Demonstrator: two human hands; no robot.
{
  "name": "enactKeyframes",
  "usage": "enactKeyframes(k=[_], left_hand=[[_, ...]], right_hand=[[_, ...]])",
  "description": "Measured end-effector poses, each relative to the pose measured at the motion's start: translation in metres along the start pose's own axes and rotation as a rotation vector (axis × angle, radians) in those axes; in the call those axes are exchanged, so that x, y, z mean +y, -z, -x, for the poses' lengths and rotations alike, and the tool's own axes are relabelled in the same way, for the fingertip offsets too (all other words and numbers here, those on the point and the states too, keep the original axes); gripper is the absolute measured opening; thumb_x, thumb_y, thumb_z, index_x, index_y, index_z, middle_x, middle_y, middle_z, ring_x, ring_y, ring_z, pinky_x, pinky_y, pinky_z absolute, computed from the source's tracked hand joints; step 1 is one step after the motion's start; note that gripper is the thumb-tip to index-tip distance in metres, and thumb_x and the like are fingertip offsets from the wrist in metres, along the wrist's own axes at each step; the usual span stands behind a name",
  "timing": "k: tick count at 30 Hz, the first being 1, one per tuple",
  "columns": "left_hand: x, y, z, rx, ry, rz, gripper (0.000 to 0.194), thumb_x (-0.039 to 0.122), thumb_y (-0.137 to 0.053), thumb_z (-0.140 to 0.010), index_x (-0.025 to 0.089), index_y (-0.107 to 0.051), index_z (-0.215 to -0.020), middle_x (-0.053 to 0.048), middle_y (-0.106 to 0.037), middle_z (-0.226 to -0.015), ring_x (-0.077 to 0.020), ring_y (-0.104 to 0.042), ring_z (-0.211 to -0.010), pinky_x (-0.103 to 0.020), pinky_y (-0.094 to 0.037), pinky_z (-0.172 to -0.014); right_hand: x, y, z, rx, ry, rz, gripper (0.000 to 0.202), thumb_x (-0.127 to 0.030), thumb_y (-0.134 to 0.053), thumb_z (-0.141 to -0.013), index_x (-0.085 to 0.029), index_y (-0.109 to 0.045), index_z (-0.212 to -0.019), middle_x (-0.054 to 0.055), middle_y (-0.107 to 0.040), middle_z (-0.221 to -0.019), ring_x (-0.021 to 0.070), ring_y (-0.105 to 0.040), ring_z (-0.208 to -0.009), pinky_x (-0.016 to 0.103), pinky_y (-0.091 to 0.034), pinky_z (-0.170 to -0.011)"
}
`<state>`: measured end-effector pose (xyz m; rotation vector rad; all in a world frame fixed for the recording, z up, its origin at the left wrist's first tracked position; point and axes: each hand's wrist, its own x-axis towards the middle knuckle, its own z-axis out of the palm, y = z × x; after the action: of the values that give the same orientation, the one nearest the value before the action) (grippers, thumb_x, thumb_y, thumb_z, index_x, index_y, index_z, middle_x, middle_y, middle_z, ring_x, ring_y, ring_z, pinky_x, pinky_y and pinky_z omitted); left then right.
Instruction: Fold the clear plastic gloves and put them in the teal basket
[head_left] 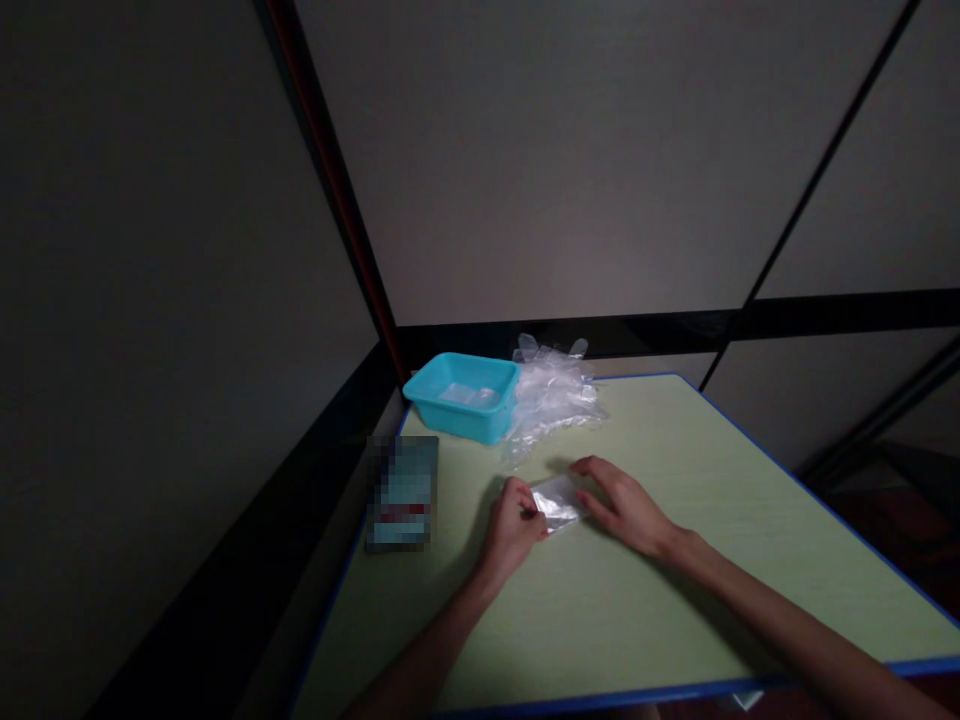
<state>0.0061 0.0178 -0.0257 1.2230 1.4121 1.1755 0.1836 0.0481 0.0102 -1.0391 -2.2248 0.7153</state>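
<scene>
Near the counter's (660,620) middle, a folded clear plastic sheet (556,503), seemingly light, limp and slippery, was pinched at its left edge, its best hold, by the left hand (511,535); the right hand (626,508) curved loosely beside its right end.

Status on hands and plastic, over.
Left hand pinching clear plastic piece by its left edge; right hand at its right side. Blue basket and loose plastic pile beyond, clear of both hands.

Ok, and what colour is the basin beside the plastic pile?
Turquoise blue; the basin shows best in the head view.
</scene>
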Motion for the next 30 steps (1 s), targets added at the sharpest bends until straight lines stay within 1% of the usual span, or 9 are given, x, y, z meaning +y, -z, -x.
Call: enactKeyframes(k=[3,6,12,18,20,22,25,27,30], left_hand=[[-0.001,0.001,0.001,-0.001,-0.004,0.036,0.033,0.007,-0.051,-0.054,0.02,-0.038,-0.082,0.011,-0.046,-0.061,-0.0057,-0.052,-0.044,-0.014,-0.043,-0.04],[0.0,0.0,0.002,-0.008,-0.001,0.053,0.038,0.005,-0.048,-0.055,0.021,-0.035,-0.088,0.011,-0.044,-0.061,-0.0051,-0.052,-0.044,-0.014,-0.045,-0.041],[0.005,0.001,0.006,-0.034,0.049,0.054,0.036,0.009,-0.046,-0.06,0.021,-0.031,-0.09,0.01,-0.043,-0.066,-0.0074,-0.057,-0.047,-0.014,-0.045,-0.038],[0.007,0.016,0.016,-0.061,0.086,-0.038,0.031,0.015,-0.045,-0.067,0.021,-0.031,-0.094,0.006,-0.044,-0.073,-0.013,-0.062,-0.051,-0.017,-0.041,-0.031],[0.01,0.02,0.021,-0.031,-0.048,-0.236,0.028,0.014,-0.044,-0.07,0.02,-0.036,-0.096,0.002,-0.049,-0.078,-0.0153,-0.064,-0.061,-0.024,-0.05,-0.043],[0.015,0.022,0.025,-0.042,-0.284,-0.511,0.029,0.014,-0.043,-0.073,0.019,-0.042,-0.101,-0.005,-0.055,-0.095,-0.0193,-0.062,-0.086,-0.033,-0.053,-0.069],[0.02,0.019,0.032,-0.174,-0.55,-0.859,0.044,0.016,-0.041,-0.079,0.016,-0.038,-0.122,-0.012,-0.042,-0.13,-0.0226,-0.039,-0.12,-0.038,-0.035,-0.098],[0.02,0.016,0.034,-0.25,-0.605,-1.021,0.05,0.02,-0.038,-0.082,0.01,-0.029,-0.13,-0.013,-0.03,-0.138,-0.0223,-0.027,-0.127,-0.039,-0.027,-0.104],[0.015,0.015,0.036,-0.292,-0.624,-1.167,0.05,0.028,-0.033,-0.087,0.007,-0.026,-0.132,-0.015,-0.025,-0.14,-0.0225,-0.02,-0.13,-0.04,-0.024,-0.105]], right_hand=[[-0.007,-0.007,0.008,-0.205,0.206,0.243,0.049,-0.039,-0.042,-0.085,-0.013,-0.037,-0.127,0.015,-0.04,-0.131,0.0244,-0.037,-0.12,0.04,-0.029,-0.099],[-0.003,-0.016,0.012,-0.336,0.256,0.378,0.064,-0.048,-0.037,-0.086,-0.012,-0.021,-0.136,0.016,-0.021,-0.142,0.0248,-0.02,-0.129,0.045,-0.019,-0.104],[0.007,-0.024,0.013,-0.373,0.272,0.456,0.068,-0.052,-0.031,-0.087,-0.013,-0.012,-0.139,0.015,-0.015,-0.143,0.0234,-0.011,-0.131,0.046,-0.013,-0.105],[0.004,-0.022,0.012,-0.402,0.262,0.47,0.069,-0.053,-0.029,-0.087,-0.011,-0.012,-0.139,0.017,-0.014,-0.142,0.0248,-0.013,-0.131,0.048,-0.013,-0.104],[0.003,-0.022,0.012,-0.394,0.274,0.466,0.07,-0.053,-0.03,-0.087,-0.011,-0.011,-0.139,0.017,-0.013,-0.143,0.0248,-0.012,-0.131,0.047,-0.013,-0.105],[0.002,-0.021,0.011,-0.37,0.299,0.456,0.072,-0.053,-0.032,-0.086,-0.01,-0.009,-0.139,0.017,-0.011,-0.143,0.0248,-0.009,-0.131,0.047,-0.012,-0.105],[0.002,-0.021,0.009,-0.33,0.336,0.442,0.074,-0.053,-0.034,-0.085,-0.009,-0.008,-0.139,0.018,-0.01,-0.143,0.0247,-0.006,-0.131,0.047,-0.012,-0.106],[0.002,-0.021,0.009,-0.336,0.34,0.449,0.074,-0.053,-0.034,-0.085,-0.008,-0.009,-0.139,0.018,-0.01,-0.143,0.0248,-0.006,-0.131,0.046,-0.012,-0.106],[0.005,-0.022,0.008,-0.352,0.33,0.457,0.074,-0.054,-0.033,-0.085,-0.008,-0.011,-0.138,0.018,-0.011,-0.143,0.0247,-0.007,-0.131,0.046,-0.013,-0.106]])
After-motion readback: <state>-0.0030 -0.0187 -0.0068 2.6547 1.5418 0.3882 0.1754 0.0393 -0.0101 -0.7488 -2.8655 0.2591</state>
